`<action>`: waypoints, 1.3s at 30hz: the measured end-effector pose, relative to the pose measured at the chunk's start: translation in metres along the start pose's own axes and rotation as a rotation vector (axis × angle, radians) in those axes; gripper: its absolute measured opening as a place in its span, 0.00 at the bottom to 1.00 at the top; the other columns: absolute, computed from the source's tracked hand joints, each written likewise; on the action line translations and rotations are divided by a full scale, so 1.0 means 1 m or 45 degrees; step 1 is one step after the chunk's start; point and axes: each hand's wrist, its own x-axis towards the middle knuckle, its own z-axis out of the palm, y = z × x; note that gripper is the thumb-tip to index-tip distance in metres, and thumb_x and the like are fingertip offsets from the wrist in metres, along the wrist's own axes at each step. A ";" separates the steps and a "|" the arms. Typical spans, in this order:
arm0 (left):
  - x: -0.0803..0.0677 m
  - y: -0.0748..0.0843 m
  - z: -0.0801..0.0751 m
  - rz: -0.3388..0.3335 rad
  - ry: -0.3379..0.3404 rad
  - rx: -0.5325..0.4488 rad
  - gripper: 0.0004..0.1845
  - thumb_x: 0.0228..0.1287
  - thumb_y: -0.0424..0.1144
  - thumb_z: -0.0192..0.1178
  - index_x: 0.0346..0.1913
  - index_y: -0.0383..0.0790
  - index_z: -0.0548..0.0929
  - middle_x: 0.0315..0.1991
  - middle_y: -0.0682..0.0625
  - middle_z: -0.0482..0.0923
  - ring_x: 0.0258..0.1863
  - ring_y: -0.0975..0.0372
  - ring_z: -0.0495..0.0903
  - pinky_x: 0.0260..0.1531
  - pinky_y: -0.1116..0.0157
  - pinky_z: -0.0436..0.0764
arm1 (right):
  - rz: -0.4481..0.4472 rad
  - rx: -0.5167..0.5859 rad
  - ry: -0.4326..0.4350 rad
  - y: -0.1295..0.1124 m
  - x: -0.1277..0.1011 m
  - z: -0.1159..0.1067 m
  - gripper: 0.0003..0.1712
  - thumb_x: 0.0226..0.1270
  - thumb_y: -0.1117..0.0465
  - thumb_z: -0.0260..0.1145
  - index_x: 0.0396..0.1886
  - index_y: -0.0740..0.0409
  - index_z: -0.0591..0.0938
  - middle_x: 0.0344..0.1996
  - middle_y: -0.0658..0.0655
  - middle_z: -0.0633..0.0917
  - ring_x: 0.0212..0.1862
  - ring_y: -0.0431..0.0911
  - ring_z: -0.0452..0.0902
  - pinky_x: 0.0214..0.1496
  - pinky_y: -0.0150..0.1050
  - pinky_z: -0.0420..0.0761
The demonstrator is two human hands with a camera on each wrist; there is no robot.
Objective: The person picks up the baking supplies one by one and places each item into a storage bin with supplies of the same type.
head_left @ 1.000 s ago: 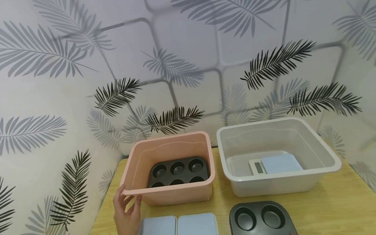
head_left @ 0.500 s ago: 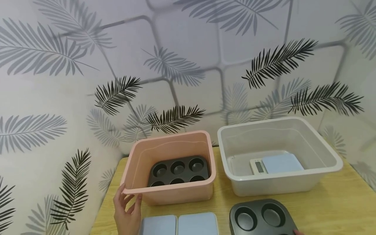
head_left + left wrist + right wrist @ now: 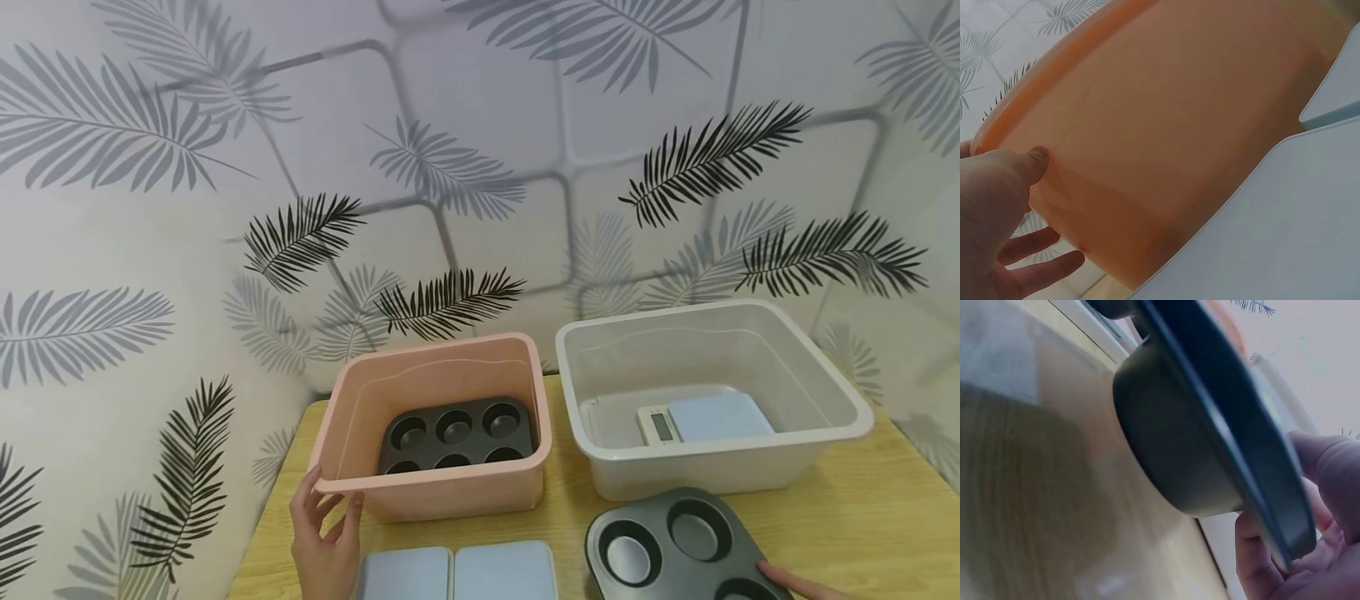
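While the left hand (image 3: 324, 533) grips the pink tub (image 3: 442, 492), the right hand (image 3: 798, 581) pinches the muffin tray (image 3: 675, 546) beside two blue lids (image 3: 459, 573).

I see a translucent white tub (image 3: 825, 400) toward the table's (image 3: 885, 517) far right edge, with a kitchen scale (image 3: 705, 419) lying flat on its floor. Two pale blue lids (image 3: 457, 573) lie side by side, touching, at the near edge. Behind is leaf-patterned wallpaper (image 3: 450, 167).

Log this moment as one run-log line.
left hand holds pink tub corner | right hand grips muffin tray edge, lifted off table
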 end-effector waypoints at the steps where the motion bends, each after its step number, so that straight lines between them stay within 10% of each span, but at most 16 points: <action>1: 0.001 0.000 0.000 -0.002 0.000 -0.001 0.41 0.65 0.34 0.70 0.77 0.58 0.64 0.65 0.46 0.78 0.48 0.78 0.79 0.36 0.79 0.83 | 0.036 -0.018 -0.008 -0.002 -0.005 -0.005 0.46 0.80 0.80 0.31 0.79 0.26 0.60 0.75 0.53 0.73 0.74 0.44 0.71 0.75 0.34 0.70; 7: 0.001 0.000 0.001 -0.021 0.010 -0.006 0.41 0.65 0.33 0.70 0.76 0.57 0.65 0.65 0.43 0.78 0.47 0.79 0.79 0.33 0.77 0.83 | 0.388 -0.073 0.125 -0.003 -0.041 -0.051 0.42 0.85 0.71 0.31 0.76 0.17 0.61 0.72 0.51 0.76 0.72 0.44 0.73 0.73 0.38 0.74; 17: 0.000 -0.007 0.004 0.005 0.037 -0.024 0.42 0.64 0.32 0.71 0.76 0.58 0.65 0.63 0.44 0.79 0.47 0.77 0.80 0.33 0.81 0.82 | 0.241 -0.390 0.656 -0.052 0.018 0.048 0.35 0.78 0.76 0.46 0.76 0.43 0.71 0.55 0.62 0.88 0.56 0.52 0.87 0.57 0.42 0.87; 23: 0.001 -0.006 0.002 0.020 0.043 -0.003 0.42 0.63 0.32 0.71 0.76 0.58 0.65 0.64 0.44 0.79 0.48 0.73 0.82 0.32 0.81 0.82 | 0.183 -0.435 0.686 -0.054 0.038 0.055 0.33 0.74 0.78 0.52 0.77 0.59 0.67 0.62 0.51 0.85 0.59 0.52 0.84 0.61 0.36 0.83; 30: -0.001 -0.003 0.001 0.020 0.041 -0.004 0.42 0.63 0.32 0.72 0.76 0.57 0.66 0.63 0.43 0.79 0.47 0.76 0.81 0.32 0.80 0.83 | 0.363 -0.888 1.091 -0.058 0.061 0.068 0.29 0.74 0.62 0.65 0.72 0.59 0.74 0.54 0.32 0.87 0.49 0.43 0.89 0.44 0.43 0.90; 39: 0.000 -0.005 0.002 0.017 0.023 -0.008 0.42 0.64 0.33 0.71 0.77 0.58 0.64 0.64 0.44 0.78 0.48 0.79 0.79 0.33 0.80 0.82 | 0.200 -1.364 1.074 -0.078 0.085 0.076 0.28 0.72 0.65 0.67 0.70 0.60 0.77 0.58 0.32 0.84 0.53 0.31 0.85 0.44 0.32 0.88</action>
